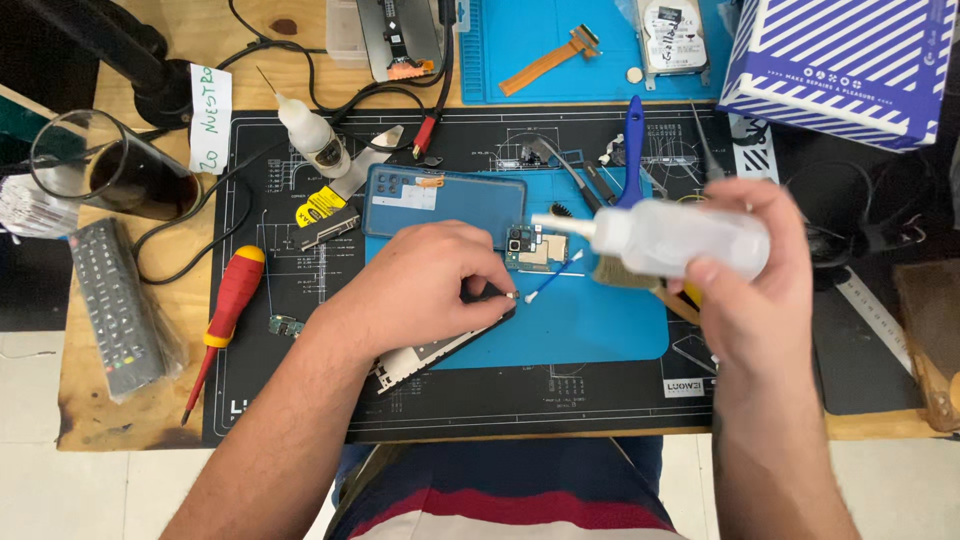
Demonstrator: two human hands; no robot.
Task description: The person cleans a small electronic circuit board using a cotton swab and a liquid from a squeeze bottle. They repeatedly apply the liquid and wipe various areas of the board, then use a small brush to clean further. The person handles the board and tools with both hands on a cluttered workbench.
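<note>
Right hand around clear squeeze bottle, left hand on phone frame.

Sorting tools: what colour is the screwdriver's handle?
Red with a yellow collar, in the head view.

A single head-worn camera looks almost straight down from above the person's lap onto the wooden work surface; it sits close, so both forearms enter from the bottom edge; the black printed repair mat fills the middle.
</note>
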